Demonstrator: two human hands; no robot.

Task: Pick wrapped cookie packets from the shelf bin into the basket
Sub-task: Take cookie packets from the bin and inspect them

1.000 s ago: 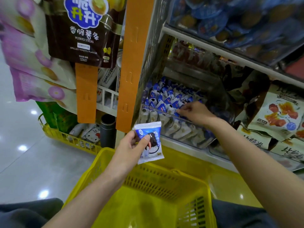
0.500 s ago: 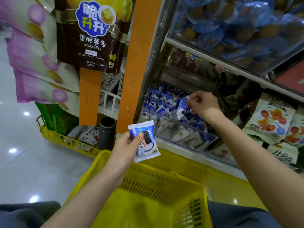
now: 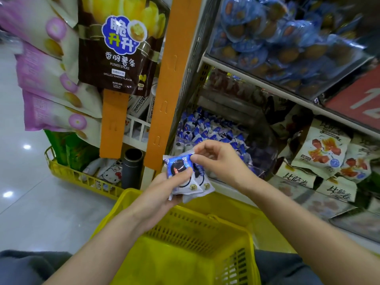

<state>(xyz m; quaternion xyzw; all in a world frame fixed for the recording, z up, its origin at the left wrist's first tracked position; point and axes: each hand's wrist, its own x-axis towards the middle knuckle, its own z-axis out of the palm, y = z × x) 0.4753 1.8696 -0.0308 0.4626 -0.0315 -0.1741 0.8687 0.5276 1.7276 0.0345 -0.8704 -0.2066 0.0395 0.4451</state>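
Two blue-and-white wrapped cookie packets (image 3: 185, 177) are stacked together just above the far rim of the yellow basket (image 3: 185, 254). My left hand (image 3: 164, 192) grips them from below with the thumb across the front packet. My right hand (image 3: 218, 159) pinches the top edge of the packets. Behind the hands, the clear shelf bin (image 3: 207, 130) holds several more of the same packets.
An orange shelf post (image 3: 170, 79) stands left of the bin. Snack bags (image 3: 322, 153) fill the shelf to the right, with blue-wrapped goods above. Hanging bags (image 3: 121, 48) and a second yellow basket (image 3: 67, 173) are at the left, over a glossy floor.
My right hand lifted a packet out of the bin and brought it down onto the packet in my left hand. Both hands now hold the two packets together.
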